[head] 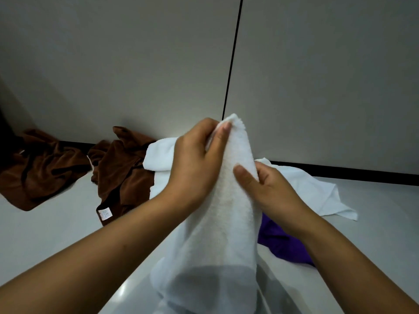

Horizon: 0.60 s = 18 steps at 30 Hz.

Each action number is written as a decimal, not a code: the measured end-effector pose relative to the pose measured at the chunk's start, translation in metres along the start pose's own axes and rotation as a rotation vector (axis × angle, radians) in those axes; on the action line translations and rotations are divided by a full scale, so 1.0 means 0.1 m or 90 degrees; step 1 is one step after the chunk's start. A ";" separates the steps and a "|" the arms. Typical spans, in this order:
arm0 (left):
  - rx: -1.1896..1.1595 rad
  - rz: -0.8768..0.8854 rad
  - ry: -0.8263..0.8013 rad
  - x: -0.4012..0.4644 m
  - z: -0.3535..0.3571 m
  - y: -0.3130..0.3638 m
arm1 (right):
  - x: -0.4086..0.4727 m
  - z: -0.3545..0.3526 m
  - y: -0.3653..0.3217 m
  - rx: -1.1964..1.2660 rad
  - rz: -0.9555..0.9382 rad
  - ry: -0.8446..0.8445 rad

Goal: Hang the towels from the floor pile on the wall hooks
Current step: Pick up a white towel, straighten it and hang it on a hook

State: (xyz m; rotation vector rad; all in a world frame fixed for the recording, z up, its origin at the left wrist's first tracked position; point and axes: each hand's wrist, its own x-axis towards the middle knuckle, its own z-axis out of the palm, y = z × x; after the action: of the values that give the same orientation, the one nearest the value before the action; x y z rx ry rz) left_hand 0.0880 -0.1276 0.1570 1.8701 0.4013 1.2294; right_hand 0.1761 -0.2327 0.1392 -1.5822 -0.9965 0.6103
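Observation:
A white towel hangs lifted in front of me, its top corner raised near the wall. My left hand pinches that top corner between thumb and fingers. My right hand grips the towel's right side a little lower, thumb on the front. On the floor behind lie other towels: two crumpled brown ones, more white cloth and a purple one partly hidden by my right arm. No wall hooks are in view.
A pale grey wall with a vertical black seam stands straight ahead, with a dark skirting strip at its foot. The floor is glossy light grey.

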 end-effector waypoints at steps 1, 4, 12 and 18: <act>0.008 0.003 0.026 0.03 -0.04 -0.01 | -0.01 0.01 0.04 -0.006 0.014 -0.011; 0.038 0.024 0.102 0.12 -0.16 -0.03 | -0.02 0.01 0.20 -0.045 0.062 -0.019; 0.093 -0.042 0.282 0.42 -0.60 -0.21 | -0.10 -0.23 0.48 -0.157 0.102 0.094; 0.145 -0.139 0.284 0.35 -0.82 -0.55 | -0.05 -0.47 0.48 -0.329 0.037 0.190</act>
State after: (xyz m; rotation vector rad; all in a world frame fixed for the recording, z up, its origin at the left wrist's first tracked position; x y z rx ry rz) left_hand 0.0425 -0.0331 0.1484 1.6678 0.9965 1.4936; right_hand 0.2254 -0.2627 0.1049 -2.0877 -0.9251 0.1424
